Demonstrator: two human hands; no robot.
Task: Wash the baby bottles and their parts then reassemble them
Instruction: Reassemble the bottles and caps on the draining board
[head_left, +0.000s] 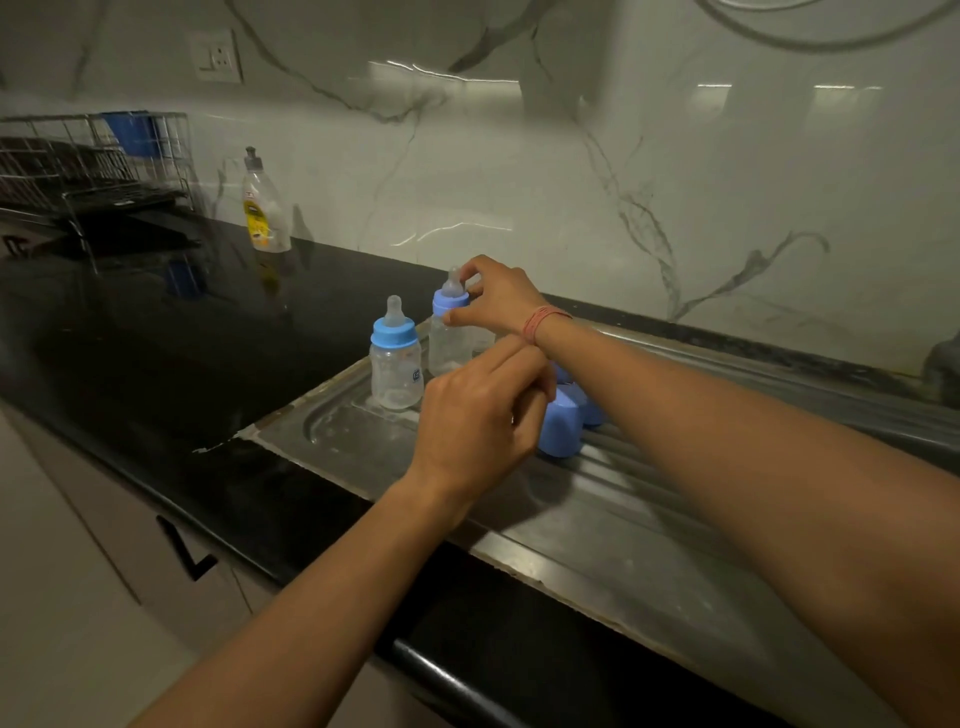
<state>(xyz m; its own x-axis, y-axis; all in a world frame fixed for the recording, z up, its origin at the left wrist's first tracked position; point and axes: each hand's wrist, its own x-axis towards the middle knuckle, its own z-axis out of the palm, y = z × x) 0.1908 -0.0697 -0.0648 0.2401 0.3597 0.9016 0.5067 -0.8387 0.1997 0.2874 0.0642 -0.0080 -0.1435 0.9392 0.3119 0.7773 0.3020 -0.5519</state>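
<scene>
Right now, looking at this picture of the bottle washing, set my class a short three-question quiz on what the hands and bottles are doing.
1. True or false: both baby bottles on the steel drainboard have their blue collars and teats fitted.
2. Which hand holds the collar of the rear bottle? A) left hand B) right hand C) neither
3. Fill in: the blue caps beside the bottles lie on the ____.

Key:
1. True; the front bottle and the rear one both carry collar and teat.
2. B; the right hand pinches it, while the left hand is near the caps.
3. Drainboard.
</scene>
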